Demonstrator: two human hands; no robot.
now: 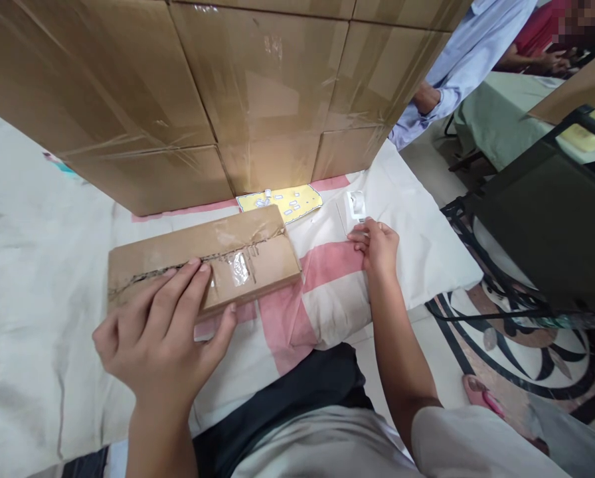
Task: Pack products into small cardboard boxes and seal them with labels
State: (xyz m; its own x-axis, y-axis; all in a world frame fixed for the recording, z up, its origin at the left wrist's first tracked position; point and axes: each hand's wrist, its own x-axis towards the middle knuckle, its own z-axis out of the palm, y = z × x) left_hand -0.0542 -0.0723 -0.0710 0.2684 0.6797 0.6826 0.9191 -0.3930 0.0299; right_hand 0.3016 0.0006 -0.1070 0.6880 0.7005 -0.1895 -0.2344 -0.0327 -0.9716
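A long, flat cardboard box (257,255) lies on the cloth in front of me, with a ragged seam along its top and a shiny strip of clear tape across part of it. My left hand (163,325) rests on this box, fingers stretched over the top and the thumb at its near edge. To the right, a small white tape dispenser (354,206) with a roll in it sits on the cloth. At its near end is my right hand (377,245), thumb and fingers pinched together. Whatever is between those fingertips is too small to make out.
A tall stack of taped cardboard boxes (272,86) stands right behind. A yellow sheet with small white pieces (287,202) lies at its foot. The cloth (427,232) ends at the right, near a dark chair-like frame (551,219). A person in a light blue shirt (467,60) stands beyond.
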